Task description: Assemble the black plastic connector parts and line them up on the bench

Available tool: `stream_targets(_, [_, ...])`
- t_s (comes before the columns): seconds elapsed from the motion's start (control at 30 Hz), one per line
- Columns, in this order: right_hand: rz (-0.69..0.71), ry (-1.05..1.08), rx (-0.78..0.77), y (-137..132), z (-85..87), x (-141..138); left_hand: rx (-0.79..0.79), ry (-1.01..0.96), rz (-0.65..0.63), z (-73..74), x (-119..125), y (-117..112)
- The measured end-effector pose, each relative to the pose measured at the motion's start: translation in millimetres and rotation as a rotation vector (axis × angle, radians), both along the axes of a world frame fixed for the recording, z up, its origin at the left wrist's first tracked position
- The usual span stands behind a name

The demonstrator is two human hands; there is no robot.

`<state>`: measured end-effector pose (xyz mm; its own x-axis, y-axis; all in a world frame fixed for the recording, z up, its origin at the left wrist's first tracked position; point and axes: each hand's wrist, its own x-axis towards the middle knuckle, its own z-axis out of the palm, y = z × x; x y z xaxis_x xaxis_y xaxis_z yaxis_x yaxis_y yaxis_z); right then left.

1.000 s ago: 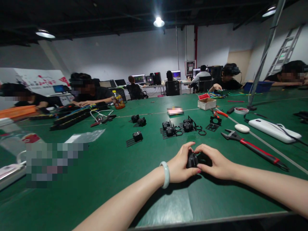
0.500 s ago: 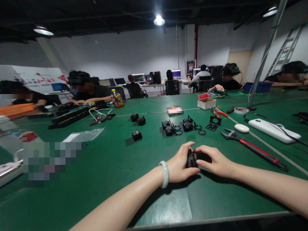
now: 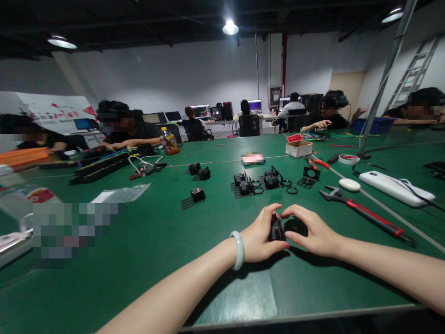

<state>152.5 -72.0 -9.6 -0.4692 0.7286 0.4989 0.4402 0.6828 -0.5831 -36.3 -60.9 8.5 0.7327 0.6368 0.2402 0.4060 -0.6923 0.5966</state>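
Observation:
My left hand (image 3: 259, 236), with a pale bracelet on its wrist, is closed around a small black plastic part (image 3: 276, 229). Thumb and fingers grip it from the left, just over the green table (image 3: 156, 278). On its other side my right hand (image 3: 311, 232) curves in a C shape, thumb and index finger apart. Their tips are right by the part; whether they touch it I cannot tell. Beyond my hands lie similar black assemblies on slotted brackets (image 3: 245, 187), loose black rings (image 3: 292, 190) and a bare black bracket (image 3: 308, 177).
At right lie a red-handled adjustable wrench (image 3: 368, 215), a white oval object (image 3: 349, 185) and a white power bank-like device (image 3: 396, 188). More black parts (image 3: 197, 194) and a plastic bag (image 3: 121, 192) are at left. Co-workers (image 3: 130, 127) sit across the table.
My right index finger has moved slightly away from the black part, and the gap between finger and thumb is wider. My left hand keeps its grip. A co-worker at back right has raised a hand.

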Motion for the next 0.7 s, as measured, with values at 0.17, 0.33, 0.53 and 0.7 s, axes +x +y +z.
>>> stream_targets(0.17, [0.058,-0.012,0.044,-1.1,-1.8,-0.9,0.012,-0.009,0.000,-0.1,0.2,0.1])
stream_targets(0.33, [0.063,-0.018,0.033,-0.9,-4.2,-2.0,0.025,-0.022,-0.005,-0.4,0.3,-0.6])
stream_targets(0.53, [0.066,-0.024,0.014,-0.5,-4.0,-1.6,0.032,-0.013,-0.007,-2.4,-0.3,0.0])
stream_targets(0.7, [0.063,-0.028,0.012,-0.3,-3.5,-1.2,0.031,-0.013,-0.013,-1.9,-0.1,0.7])
